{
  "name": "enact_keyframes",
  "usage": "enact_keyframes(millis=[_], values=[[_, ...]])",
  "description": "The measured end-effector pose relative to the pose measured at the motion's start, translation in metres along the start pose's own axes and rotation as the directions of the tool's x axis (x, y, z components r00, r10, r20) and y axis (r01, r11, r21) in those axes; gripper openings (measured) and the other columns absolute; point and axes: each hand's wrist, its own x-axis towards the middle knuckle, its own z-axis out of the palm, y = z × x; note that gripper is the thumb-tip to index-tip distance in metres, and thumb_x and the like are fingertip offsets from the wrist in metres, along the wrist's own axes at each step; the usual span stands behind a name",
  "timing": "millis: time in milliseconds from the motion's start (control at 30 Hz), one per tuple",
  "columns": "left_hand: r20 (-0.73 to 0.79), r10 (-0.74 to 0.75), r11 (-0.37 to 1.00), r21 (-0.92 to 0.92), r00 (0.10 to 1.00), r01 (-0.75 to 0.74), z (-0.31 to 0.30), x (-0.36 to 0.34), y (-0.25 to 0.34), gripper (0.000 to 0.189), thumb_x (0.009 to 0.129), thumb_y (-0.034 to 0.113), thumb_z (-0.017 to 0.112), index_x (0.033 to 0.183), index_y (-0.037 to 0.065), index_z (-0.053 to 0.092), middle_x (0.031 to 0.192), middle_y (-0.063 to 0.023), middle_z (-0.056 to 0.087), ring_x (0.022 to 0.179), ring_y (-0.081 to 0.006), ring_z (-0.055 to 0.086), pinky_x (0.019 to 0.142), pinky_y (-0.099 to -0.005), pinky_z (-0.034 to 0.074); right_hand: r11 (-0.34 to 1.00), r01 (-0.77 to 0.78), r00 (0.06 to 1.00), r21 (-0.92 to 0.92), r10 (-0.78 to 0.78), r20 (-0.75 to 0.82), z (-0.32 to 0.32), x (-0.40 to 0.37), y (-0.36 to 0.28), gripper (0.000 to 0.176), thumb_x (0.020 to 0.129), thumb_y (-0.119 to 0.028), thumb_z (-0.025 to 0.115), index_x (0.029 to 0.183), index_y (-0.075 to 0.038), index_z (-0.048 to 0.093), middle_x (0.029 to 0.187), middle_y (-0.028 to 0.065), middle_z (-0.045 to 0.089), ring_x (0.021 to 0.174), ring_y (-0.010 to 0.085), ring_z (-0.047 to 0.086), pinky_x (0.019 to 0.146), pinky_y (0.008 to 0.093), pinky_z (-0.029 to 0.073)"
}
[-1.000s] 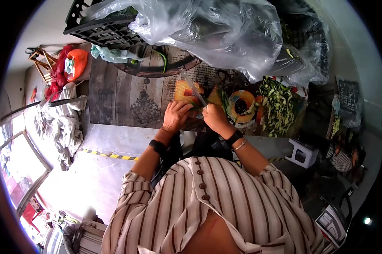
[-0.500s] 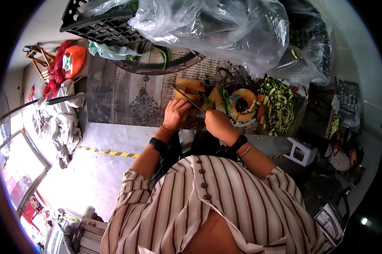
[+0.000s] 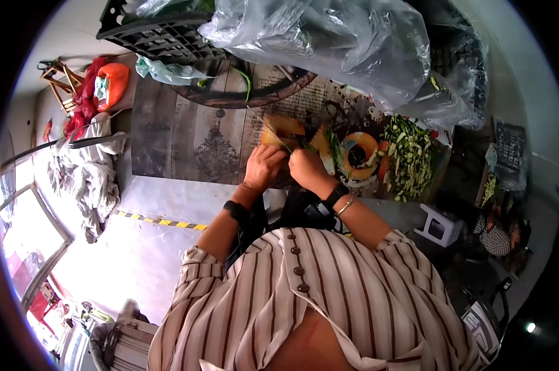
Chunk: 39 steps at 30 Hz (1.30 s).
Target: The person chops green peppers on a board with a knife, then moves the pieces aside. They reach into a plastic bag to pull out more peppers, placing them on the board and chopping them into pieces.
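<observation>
A knife (image 3: pixel 270 130) is in my right hand (image 3: pixel 309 170), with the fingers closed round its handle. Its thin blade slants up and left over the painted letters of the tabletop. Close beside it, my left hand (image 3: pixel 267 166) rests on the table (image 3: pixel 174 139) with curled fingers near the blade; whatever lies beneath them is hidden. Some cut green pieces (image 3: pixel 334 148) lie just right of my right hand. Farther right spreads a large heap of chopped green vegetables (image 3: pixel 409 159), which look like peppers.
At the table's back stand a black crate (image 3: pixel 162 38) and a big clear plastic bag (image 3: pixel 329 46). A long green pepper (image 3: pixel 248 86) lies near a pale plastic bag (image 3: pixel 165 71). A white stool (image 3: pixel 439 226) stands at the right. Someone in checked clothing (image 3: pixel 496 238) is farther right.
My right hand has shifted left and slightly up with the knife, closer to my left hand. My left hand appears slightly farther right. The whole view has shifted a little.
</observation>
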Motion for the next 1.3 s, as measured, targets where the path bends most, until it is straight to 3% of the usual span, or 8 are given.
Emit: enact_keyframes(millis=[200, 333, 733, 833, 900, 967, 1067, 1300], values=[[0.035, -0.045, 0.999, 0.013, 0.998, 0.044, -0.001, -0.004, -0.002, 0.021, 0.067, 0.012, 0.064, 0.088, 0.012, 0.061, 0.092, -0.0031, 0.056, 0.085, -0.0246, 0.054, 0.074, -0.0345, 0.043, 1.000, 0.017, 0.995, -0.012, -0.018, -0.101, -0.019, -0.005, 0.013, 0.019, 0.075, -0.009, 0.052, 0.060, 0.002, 0.053, 0.063, 0.0228, 0.055, 0.063, 0.0402, 0.055, 0.057, 0.0460, 0.045], [0.004, 0.088, 0.993, 0.073, 0.996, -0.088, -0.003, -0.003, 0.000, 0.021, 0.068, 0.015, 0.062, 0.088, 0.012, 0.058, 0.086, -0.0037, 0.053, 0.080, -0.0235, 0.053, 0.069, -0.0328, 0.043, 0.996, 0.034, 0.998, -0.086, -0.028, 0.061, -0.030, -0.030, 0.011, 0.015, 0.076, -0.009, 0.052, 0.068, 0.002, 0.055, 0.063, 0.0228, 0.057, 0.062, 0.0391, 0.057, 0.057, 0.0452, 0.047], [0.011, -0.008, 1.000, -0.019, 1.000, 0.008, -0.002, -0.003, -0.001, 0.018, 0.067, 0.014, 0.063, 0.084, 0.011, 0.060, 0.086, -0.0025, 0.055, 0.082, -0.0231, 0.053, 0.070, -0.0330, 0.043, 0.992, -0.028, 0.968, -0.124, 0.058, 0.245, -0.031, -0.033, 0.004, 0.011, 0.073, -0.003, 0.051, 0.067, 0.004, 0.057, 0.062, 0.0241, 0.057, 0.058, 0.0388, 0.058, 0.055, 0.0461, 0.047], [0.006, -0.014, 0.999, -0.041, 1.000, 0.014, 0.002, -0.003, -0.005, 0.020, 0.066, 0.011, 0.062, 0.086, 0.010, 0.059, 0.086, -0.0035, 0.055, 0.082, -0.0240, 0.053, 0.071, -0.0332, 0.044, 0.995, -0.093, 0.978, -0.044, 0.100, 0.185, -0.017, -0.026, 0.002, 0.017, 0.073, -0.006, 0.051, 0.061, 0.004, 0.054, 0.062, 0.0251, 0.055, 0.060, 0.0414, 0.056, 0.056, 0.0471, 0.045], [0.002, -0.018, 0.999, -0.035, 1.000, 0.018, 0.001, -0.006, -0.006, 0.021, 0.066, 0.010, 0.061, 0.086, 0.009, 0.059, 0.087, -0.0041, 0.055, 0.082, -0.0244, 0.053, 0.071, -0.0333, 0.044, 1.000, -0.003, 0.999, -0.017, 0.004, 0.036, 0.001, -0.010, 0.000, 0.016, 0.071, -0.007, 0.053, 0.060, 0.004, 0.056, 0.061, 0.0243, 0.056, 0.059, 0.0404, 0.056, 0.056, 0.0463, 0.045], [0.075, -0.051, 0.998, -0.035, 0.996, 0.053, -0.003, -0.006, -0.003, 0.022, 0.065, 0.008, 0.061, 0.087, 0.008, 0.058, 0.088, -0.0047, 0.055, 0.082, -0.0254, 0.053, 0.071, -0.0339, 0.044, 0.999, 0.017, 0.998, -0.036, -0.014, 0.068, 0.007, -0.006, -0.005, 0.014, 0.070, -0.007, 0.054, 0.061, 0.003, 0.057, 0.062, 0.0241, 0.057, 0.060, 0.0395, 0.058, 0.056, 0.0461, 0.046], [0.034, -0.022, 0.999, -0.030, 0.999, 0.023, 0.002, -0.008, -0.004, 0.021, 0.066, 0.010, 0.062, 0.087, 0.010, 0.058, 0.091, -0.0038, 0.055, 0.086, -0.0243, 0.053, 0.072, -0.0350, 0.043, 0.994, 0.086, 0.992, -0.068, -0.079, 0.100, 0.010, 0.001, 0.009, 0.012, 0.069, -0.009, 0.057, 0.063, 0.001, 0.058, 0.062, 0.0232, 0.058, 0.060, 0.0383, 0.059, 0.056, 0.0455, 0.048], [0.062, 0.007, 1.000, -0.014, 0.998, -0.006, -0.009, -0.006, 0.000, 0.024, 0.069, 0.010, 0.060, 0.093, 0.009, 0.060, 0.096, -0.0052, 0.058, 0.087, -0.0268, 0.053, 0.076, -0.0362, 0.043, 1.000, -0.015, 0.998, -0.010, 0.015, 0.064, 0.010, 0.000, 0.007, 0.015, 0.073, -0.013, 0.057, 0.066, 0.001, 0.058, 0.067, 0.0223, 0.059, 0.065, 0.0372, 0.060, 0.060, 0.0444, 0.048]])
